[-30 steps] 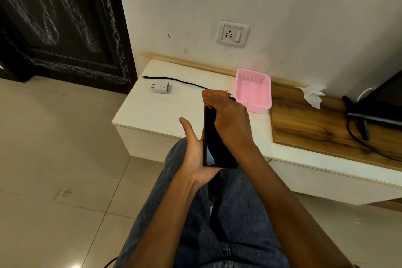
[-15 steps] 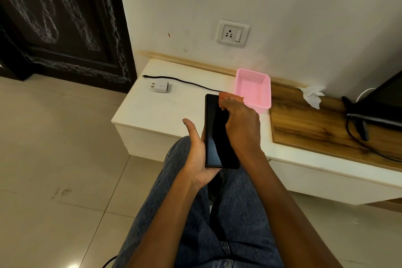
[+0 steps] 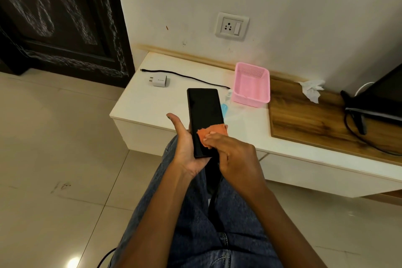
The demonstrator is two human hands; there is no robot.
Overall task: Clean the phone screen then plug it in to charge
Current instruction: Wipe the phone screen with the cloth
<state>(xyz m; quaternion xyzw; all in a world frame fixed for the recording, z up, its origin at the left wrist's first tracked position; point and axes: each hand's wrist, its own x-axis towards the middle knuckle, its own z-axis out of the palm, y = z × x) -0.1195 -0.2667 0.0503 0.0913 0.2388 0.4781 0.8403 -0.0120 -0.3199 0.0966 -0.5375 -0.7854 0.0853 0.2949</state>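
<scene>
Down the glass has come the right hand (image 3: pixel 236 154), its orange cloth (image 3: pixel 212 131) now pressed on the lower half of the phone (image 3: pixel 204 115) after working near the top edge a second ago. Behind it, a white wall (image 3: pixel 304 6) rises over a low white shelf (image 3: pixel 195 85), with a dark door (image 3: pixel 58 17) at left and pale floor tiles (image 3: pixel 54 159) below. A person in blue jeans (image 3: pixel 195 213) sits facing the shelf, and a wooden board (image 3: pixel 315 119) covers its right part. On the far right stands a black screen (image 3: pixel 382 93). A pink basket (image 3: pixel 251 85) sits near the wall, beneath the socket (image 3: pixel 231 26). The left hand (image 3: pixel 185 150) cradles the phone from beneath, thumb raised beside its left edge, fingers curled round the back; the phone is held upright in the air just in front of the shelf, screen dark and facing up. The right hand's fingers are bent over the cloth, pinning it to the glass. A black cable (image 3: pixel 185 75) trails across the shelf, a white charger (image 3: pixel 158 80) lying just beside it. A crumpled tissue (image 3: pixel 311 89) lies on the board. A small blue bottle (image 3: pixel 225 104) lies between phone and basket.
</scene>
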